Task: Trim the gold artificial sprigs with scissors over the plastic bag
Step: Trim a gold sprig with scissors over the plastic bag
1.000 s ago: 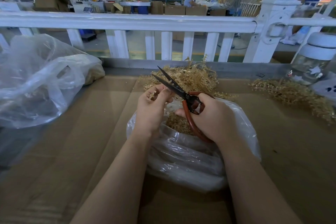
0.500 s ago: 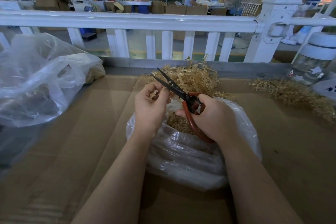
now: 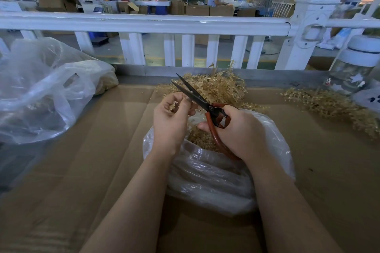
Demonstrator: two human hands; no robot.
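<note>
Head view, cutting step in hand. My left hand point(image 3: 171, 122) pinches a short gold sprig point(image 3: 173, 107) between thumb and curled fingers, just above the open mouth of the clear plastic bag point(image 3: 216, 174), which lies on the cardboard-covered bench point(image 3: 86, 170) and already holds a bed of gold trimmings point(image 3: 200, 139). My right hand point(image 3: 240, 131) is wrapped round the red handles of the scissors point(image 3: 205, 102); the dark blades stand slightly parted, their inner edges just beside the left fingertips. I judge the sprig is presented but not yet severed: the next move calls for seating its stem between the blades near the pivot, clear of the thumb, then squeezing the handles so the offcut drops into the bag. The scissors' long axis runs diagonally, tips pointing up and to the left, away from me, handles trailing down toward my right wrist. The sprig's own axis is too hidden by fingers to tell. A loose heap of untrimmed sprigs point(image 3: 218, 88) lies behind the hands, another pile point(image 3: 329, 104) to the right, near a glass jar point(image 3: 353, 72).
</note>
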